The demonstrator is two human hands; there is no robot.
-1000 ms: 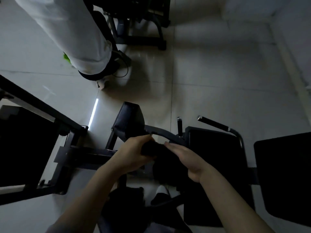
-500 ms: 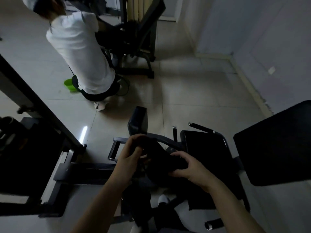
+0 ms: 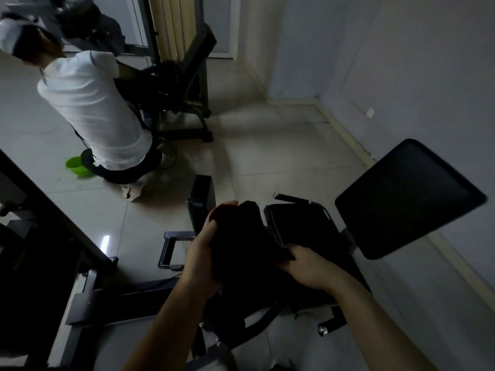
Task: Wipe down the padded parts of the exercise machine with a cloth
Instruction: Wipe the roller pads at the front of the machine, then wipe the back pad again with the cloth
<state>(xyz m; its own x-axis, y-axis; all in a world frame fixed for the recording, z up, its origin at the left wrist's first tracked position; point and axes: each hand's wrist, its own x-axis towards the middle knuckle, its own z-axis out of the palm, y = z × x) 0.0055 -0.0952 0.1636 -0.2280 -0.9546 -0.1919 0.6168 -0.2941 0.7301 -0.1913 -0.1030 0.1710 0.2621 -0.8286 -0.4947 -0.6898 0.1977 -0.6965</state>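
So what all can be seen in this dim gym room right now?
cloth: one, dark, held between both hands over the machine
large pad: one, black, right
seat pad: one, black, centre, beyond the cloth
small pad: one, black, upright, left of the cloth
handle: one, black, above the seat pad
bucket: one, green, on the floor, left
other person: one, white shirt, crouched at the far machine
left hand: grips the cloth
right hand: grips the cloth's lower edge

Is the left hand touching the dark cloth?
Touching. The head view shows the left hand with its fingers curled round the dark cloth, gripping it above the machine; the right hand holds the cloth's other end.
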